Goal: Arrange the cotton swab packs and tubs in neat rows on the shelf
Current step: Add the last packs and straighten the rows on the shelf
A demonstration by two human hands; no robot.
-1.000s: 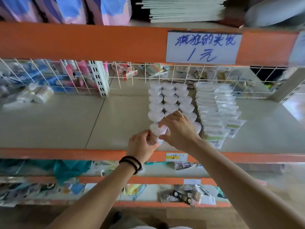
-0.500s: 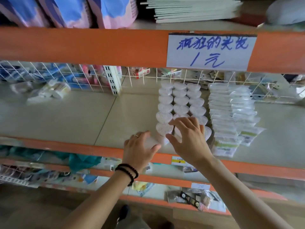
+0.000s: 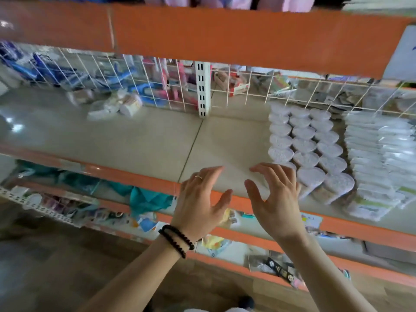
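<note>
Heart-shaped cotton swab tubs (image 3: 304, 145) stand in three rows on the beige shelf (image 3: 157, 143), right of centre. Flat swab packs (image 3: 378, 158) lie overlapped in two rows further right. A loose pile of swab packs and tubs (image 3: 117, 105) lies at the back left by the wire grid. My left hand (image 3: 200, 201) and my right hand (image 3: 274, 194) hover over the shelf's front edge with spread fingers, holding nothing. My right hand is just left of the front tubs and hides part of the nearest one.
An orange beam (image 3: 225, 34) of the upper shelf hangs overhead. A white wire grid (image 3: 135, 82) and a slotted upright (image 3: 202, 91) close the back. Lower shelves (image 3: 247, 244) hold mixed small goods. Bare shelf surface lies between the loose pile and the tub rows.
Both hands have let go of the front tub and drawn back to the left, fingers spread. The view has swung left, so the tub rows now sit further right.
</note>
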